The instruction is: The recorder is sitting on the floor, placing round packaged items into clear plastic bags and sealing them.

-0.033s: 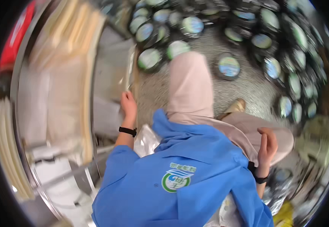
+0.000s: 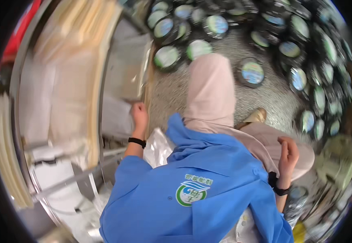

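My left hand (image 2: 139,115) is closed in a fist by the brown edge of a grey, open-topped bin (image 2: 128,60) to my left. Whether anything is pinched in the fingers is hidden. A black band circles that wrist. Beside my right thigh, my right hand (image 2: 288,156) hangs with its fingers stretched out and slightly bent, holding nothing. Closest to my knee, on the grey floor, lies a round black pack (image 2: 252,73) with a blue and green label. Two more such packs, one of them a green-and-white labelled pack (image 2: 168,57), lie beyond the bin's edge.
A heap of round black packs (image 2: 301,48) spreads over the far and right floor. Left of the bin stands a metal-framed rack with stacked cream sheets (image 2: 74,36). Clear plastic film (image 2: 157,148) lies by my left forearm. A pale green bag-like object (image 2: 338,158) sits at right.
The view has shifted slightly, so the floor and packs appear farther right. My left hand has drawn slightly nearer me along the bin's edge. My right hand stays beside my thigh.
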Available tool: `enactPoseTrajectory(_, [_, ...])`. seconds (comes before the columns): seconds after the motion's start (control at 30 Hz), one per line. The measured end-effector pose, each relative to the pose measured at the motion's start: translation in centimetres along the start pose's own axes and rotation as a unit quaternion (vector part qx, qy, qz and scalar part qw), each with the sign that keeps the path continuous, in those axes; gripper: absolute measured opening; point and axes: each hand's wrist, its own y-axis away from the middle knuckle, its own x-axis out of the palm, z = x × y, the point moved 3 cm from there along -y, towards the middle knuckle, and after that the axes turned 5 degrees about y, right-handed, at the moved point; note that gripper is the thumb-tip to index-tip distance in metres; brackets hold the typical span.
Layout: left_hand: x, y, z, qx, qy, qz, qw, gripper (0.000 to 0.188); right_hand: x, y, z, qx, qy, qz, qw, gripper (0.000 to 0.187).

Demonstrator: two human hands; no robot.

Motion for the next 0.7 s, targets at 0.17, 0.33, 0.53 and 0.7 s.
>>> enactPoseTrajectory(0.17, [1.9, 16.5, 10.2, -0.08, -0.215, 0.004, 0.973, 0.069, 1.9, -6.8, 0.1, -0.067, 0.042, 0.087, 0.993, 0.011])
enactPoseTrajectory(0.33, [1.9, 27.9, 22.2, -0.23, -0.305, 0.052, 0.923, 0.025, 10.1, -13.4, 3.0, -0.106, 0.091, 0.239, 0.961, 0.007])
enactPoseTrajectory(0.53, [-2.0, 23.8, 13.6, -0.202, -0.249, 0.052, 0.946, 0.016, 9.7, -11.5, 11.1, -0.167, 0.026, 0.238, 0.956, 0.01])
enactPoseTrajectory(0.7, [-6.4, 19.0, -1.9, 0.021, -0.084, -0.129, 0.988, 0.011, 11.4, -7.1, 15.6, -0.033, -0.234, 0.403, 0.884, 0.016])
